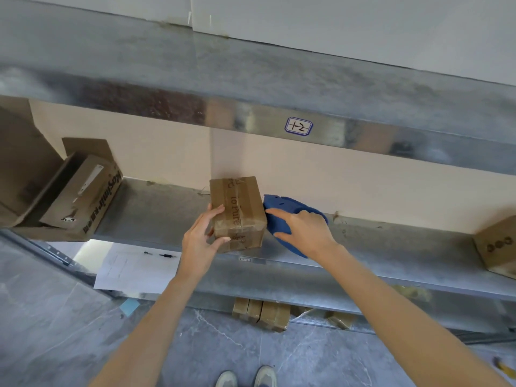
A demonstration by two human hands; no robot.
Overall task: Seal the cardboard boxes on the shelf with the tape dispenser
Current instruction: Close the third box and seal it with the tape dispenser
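my left grip (201, 238) held the small box (237, 208) by its near corner, fingers (222, 240) curled; my right grip (303, 227), fingers spread, clasped the blue tape dispenser (280, 203) just beside it.

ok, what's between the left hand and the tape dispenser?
The small taped cardboard box: the left hand grips its left side, and the blue tape dispenser, held by the right hand, sits at its right. Head view.

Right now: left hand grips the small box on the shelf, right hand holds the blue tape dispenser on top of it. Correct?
No: head view shows the blue tape dispenser under the right hand beside the small box, at its right side, not on top. The left hand grips the box.
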